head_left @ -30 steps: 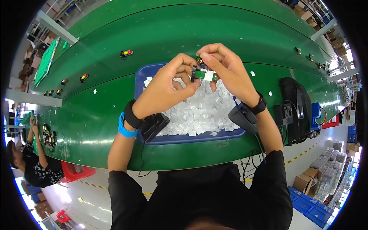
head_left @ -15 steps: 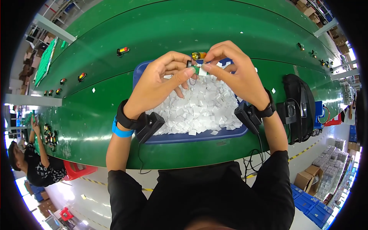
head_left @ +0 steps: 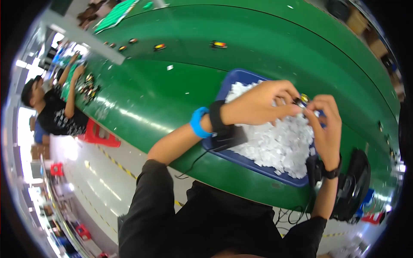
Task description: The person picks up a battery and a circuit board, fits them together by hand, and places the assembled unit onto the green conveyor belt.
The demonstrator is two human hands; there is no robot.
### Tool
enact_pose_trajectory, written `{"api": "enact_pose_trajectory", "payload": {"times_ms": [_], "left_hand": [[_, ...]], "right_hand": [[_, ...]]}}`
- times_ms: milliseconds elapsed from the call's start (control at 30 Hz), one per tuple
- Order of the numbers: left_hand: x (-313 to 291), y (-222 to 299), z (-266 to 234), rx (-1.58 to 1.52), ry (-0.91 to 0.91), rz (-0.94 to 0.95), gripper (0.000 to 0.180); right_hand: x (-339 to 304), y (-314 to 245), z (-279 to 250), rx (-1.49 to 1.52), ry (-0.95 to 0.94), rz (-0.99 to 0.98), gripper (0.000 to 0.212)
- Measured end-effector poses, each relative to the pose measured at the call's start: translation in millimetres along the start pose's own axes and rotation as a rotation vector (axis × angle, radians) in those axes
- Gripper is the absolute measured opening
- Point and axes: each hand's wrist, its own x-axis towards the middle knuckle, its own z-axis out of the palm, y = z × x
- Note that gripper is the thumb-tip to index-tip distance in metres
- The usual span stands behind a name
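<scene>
My left hand (head_left: 264,103) pinches a small electronic part with a black and a yellow end (head_left: 304,98) between thumb and fingers, above the far side of a blue tray (head_left: 254,164). My right hand (head_left: 325,127) closes on the same part from the right, its thumb and index fingertips meeting the left hand's. The fingers cover most of the part. Below both hands, the tray is heaped with small white squares (head_left: 279,148), which look like paper or film.
Similar red-and-yellow parts (head_left: 219,44) lie in a row across the green table (head_left: 142,92). A black bag (head_left: 355,182) sits at the right. Another person (head_left: 56,103) works at the far left beside a red stool (head_left: 101,135). Cables hang near the table's front edge (head_left: 297,215).
The view has swung left, so the tray and my hands appear farther right and tilted. My hands stay together around the part, and more of the other person shows.
</scene>
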Motion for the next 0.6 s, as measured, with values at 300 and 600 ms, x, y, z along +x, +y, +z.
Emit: {"api": "enact_pose_trajectory", "payload": {"times_ms": [300,600], "left_hand": [[-9,6,-6,0.117,0.072,0.043,0.042],[-14,9,-8,0.177,0.109,0.123,0.038]], "right_hand": [[1,-27,-4,0.018,-0.079,0.000,0.010],[10,-37,-2,-0.017,0.032,0.029,0.015]]}}
